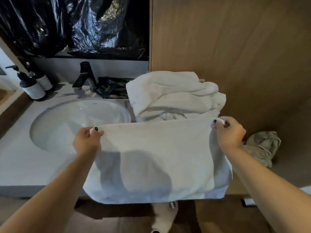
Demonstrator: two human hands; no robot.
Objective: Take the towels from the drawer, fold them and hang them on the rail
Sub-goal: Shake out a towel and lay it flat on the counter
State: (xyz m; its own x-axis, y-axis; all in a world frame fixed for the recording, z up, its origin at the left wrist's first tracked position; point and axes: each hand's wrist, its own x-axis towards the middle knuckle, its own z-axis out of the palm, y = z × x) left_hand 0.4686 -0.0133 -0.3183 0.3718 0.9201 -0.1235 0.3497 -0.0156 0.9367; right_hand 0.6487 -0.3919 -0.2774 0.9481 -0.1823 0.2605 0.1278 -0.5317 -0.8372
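A white towel (156, 158) is stretched flat in front of me, hanging down over the counter's front edge. My left hand (87, 140) pinches its upper left corner. My right hand (228, 132) pinches the upper right corner. Behind the towel, a loose heap of white towels (173, 95) lies on the counter to the right of the sink. No rail or drawer can be made out.
A round white sink (75, 118) sits in the counter (20, 158) at the left, with a black faucet (85, 76) behind it. Two pump bottles (33, 84) stand at the far left. A wooden panel (235, 47) rises on the right, with a crumpled beige cloth (262, 147) low beside it.
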